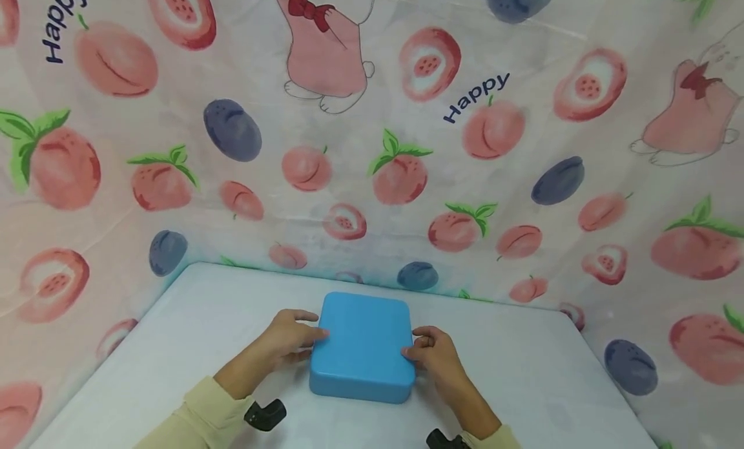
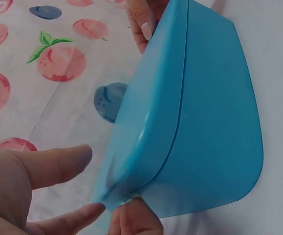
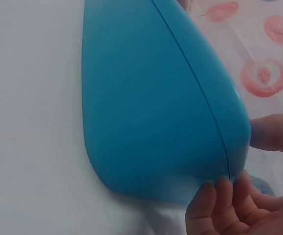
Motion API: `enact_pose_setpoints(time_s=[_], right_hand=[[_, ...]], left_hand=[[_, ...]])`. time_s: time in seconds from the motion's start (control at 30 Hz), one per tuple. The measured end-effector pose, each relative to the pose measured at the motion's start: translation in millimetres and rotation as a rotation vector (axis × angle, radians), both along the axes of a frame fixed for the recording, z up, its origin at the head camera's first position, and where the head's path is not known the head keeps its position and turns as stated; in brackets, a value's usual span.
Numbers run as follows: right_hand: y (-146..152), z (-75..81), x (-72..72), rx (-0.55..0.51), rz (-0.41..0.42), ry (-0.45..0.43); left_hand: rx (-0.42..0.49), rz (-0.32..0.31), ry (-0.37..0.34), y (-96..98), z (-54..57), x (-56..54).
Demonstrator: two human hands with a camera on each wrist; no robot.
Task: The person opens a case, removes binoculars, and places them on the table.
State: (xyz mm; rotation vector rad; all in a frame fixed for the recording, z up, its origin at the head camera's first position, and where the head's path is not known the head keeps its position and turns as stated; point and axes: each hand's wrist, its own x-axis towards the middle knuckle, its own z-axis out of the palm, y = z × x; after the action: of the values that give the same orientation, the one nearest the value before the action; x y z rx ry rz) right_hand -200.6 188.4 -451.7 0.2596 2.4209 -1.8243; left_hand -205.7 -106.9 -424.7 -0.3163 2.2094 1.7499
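Note:
A blue lidded box (image 1: 365, 345) with rounded corners lies on the white table, its lid closed, a thin seam running round its side. My left hand (image 1: 290, 337) is at its left side, thumb over the lid's edge and fingers lower down. In the left wrist view, curled fingertips (image 2: 134, 218) touch the box at the seam near a corner. From the right, my right hand (image 1: 434, 358) grips the box, thumb on the lid's edge. Its bent fingertips (image 3: 219, 196) meet the seam in the right wrist view. The box's contents are hidden.
The white table (image 1: 232, 307) reaches back to a hanging cloth (image 1: 360, 126) printed with peaches, plums and rabbits, which also lines the sides. Dark wrist-worn devices (image 1: 265, 415) sit by both light sleeves (image 1: 197, 413).

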Motion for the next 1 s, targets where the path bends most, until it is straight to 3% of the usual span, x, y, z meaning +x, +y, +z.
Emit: enact_pose_setpoints(time_s=[0.57, 1.0], right_hand=[[-7.4, 1.8, -6.2, -0.04, -0.078, -0.058], [-6.1, 5.6, -6.3, 0.005, -0.037, -0.086]], left_hand=[[0.029, 0.06, -0.012, 4.0, -5.8, -3.8], [0.01, 0.087, 0.039, 11.7, -5.7, -0.2]])
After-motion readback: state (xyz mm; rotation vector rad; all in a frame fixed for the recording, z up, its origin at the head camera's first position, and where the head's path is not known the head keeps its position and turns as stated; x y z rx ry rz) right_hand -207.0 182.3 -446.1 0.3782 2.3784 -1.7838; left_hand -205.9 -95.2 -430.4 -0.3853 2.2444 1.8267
